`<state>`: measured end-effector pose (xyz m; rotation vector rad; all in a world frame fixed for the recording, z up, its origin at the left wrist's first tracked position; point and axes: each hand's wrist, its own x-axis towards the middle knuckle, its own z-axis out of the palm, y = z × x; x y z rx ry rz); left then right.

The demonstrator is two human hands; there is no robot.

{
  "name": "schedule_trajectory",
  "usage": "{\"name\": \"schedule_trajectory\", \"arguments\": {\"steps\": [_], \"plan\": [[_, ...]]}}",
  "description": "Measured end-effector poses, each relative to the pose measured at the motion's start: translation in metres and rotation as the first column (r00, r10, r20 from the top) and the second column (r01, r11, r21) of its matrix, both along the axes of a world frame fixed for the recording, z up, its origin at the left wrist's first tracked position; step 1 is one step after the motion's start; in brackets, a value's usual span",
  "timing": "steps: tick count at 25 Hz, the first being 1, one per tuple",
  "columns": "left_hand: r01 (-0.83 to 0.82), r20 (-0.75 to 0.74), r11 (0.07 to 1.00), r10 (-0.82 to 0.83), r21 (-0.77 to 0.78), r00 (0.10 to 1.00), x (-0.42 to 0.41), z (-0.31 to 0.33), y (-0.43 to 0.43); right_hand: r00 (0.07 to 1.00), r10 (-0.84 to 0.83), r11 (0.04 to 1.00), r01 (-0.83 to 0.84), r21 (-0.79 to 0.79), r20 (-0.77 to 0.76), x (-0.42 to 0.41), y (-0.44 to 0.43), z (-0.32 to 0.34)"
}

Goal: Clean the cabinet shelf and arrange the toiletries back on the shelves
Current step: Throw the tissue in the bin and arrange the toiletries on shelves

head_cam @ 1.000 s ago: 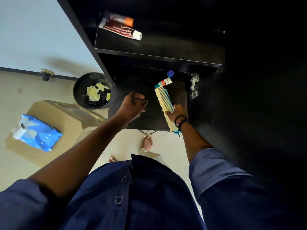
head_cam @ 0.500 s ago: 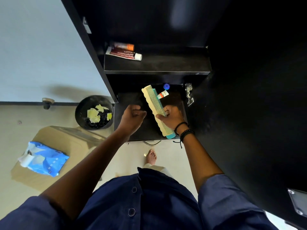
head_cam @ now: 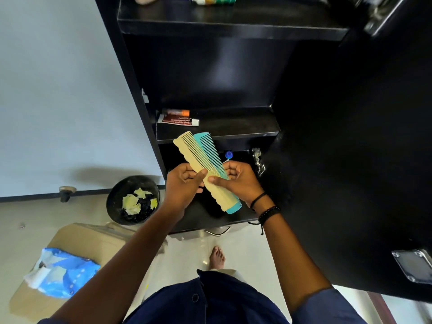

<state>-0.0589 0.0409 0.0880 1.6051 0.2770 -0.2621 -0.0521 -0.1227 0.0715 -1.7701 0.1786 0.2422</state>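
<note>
Both my hands hold two combs stacked together in front of the black cabinet: a cream comb (head_cam: 187,147) on top and a teal comb (head_cam: 208,146) under it. My left hand (head_cam: 184,185) pinches the cream comb from the left. My right hand (head_cam: 236,181) grips the pair from the right, thumb across them. On the middle shelf (head_cam: 233,127) lie a dark red tube (head_cam: 178,119) and an orange-capped tube (head_cam: 175,111). A blue cap (head_cam: 229,154) shows on the lower shelf behind the combs.
The open cabinet door (head_cam: 350,160) stands at right with a metal hinge (head_cam: 258,160). A black bin (head_cam: 133,199) with yellow scraps sits on the floor at left. A blue wipes pack (head_cam: 63,274) lies on a cardboard box. The top shelf (head_cam: 233,24) carries a green-and-white tube.
The combs have been lifted off the lower shelf and raised. My left hand came over and took hold of the cream comb. The view tilted up, showing the top shelf.
</note>
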Motion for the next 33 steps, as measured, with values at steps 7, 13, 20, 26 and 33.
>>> {"name": "schedule_trajectory", "arguments": {"steps": [7, 13, 20, 26, 33], "plan": [[-0.185, -0.028, 0.929, 0.186, -0.321, 0.982, 0.021, 0.045, -0.004, 0.911, -0.407, 0.852, 0.402, 0.335, -0.060, 0.032, -0.022, 0.039], [-0.325, -0.237, 0.737, 0.225, -0.592, 0.945, 0.034, 0.062, -0.018, 0.912, -0.352, 0.613, 0.396, 0.684, -0.213, 0.059, -0.028, 0.059], [-0.392, -0.297, 0.719, 0.263, -0.573, 0.918, 0.064, 0.062, -0.042, 0.936, -0.258, 0.495, 0.340, 0.800, -0.238, 0.079, -0.017, 0.059], [-0.396, -0.313, 0.778, 0.267, -0.487, 0.911, 0.090, 0.056, -0.069, 0.868, -0.412, 0.533, 0.476, 0.700, -0.277, 0.097, -0.018, 0.052], [-0.415, -0.314, 0.832, 0.309, -0.368, 0.898, 0.111, 0.039, -0.066, 0.736, -0.557, 0.420, 0.650, 0.634, -0.385, 0.128, -0.024, 0.047]]}}
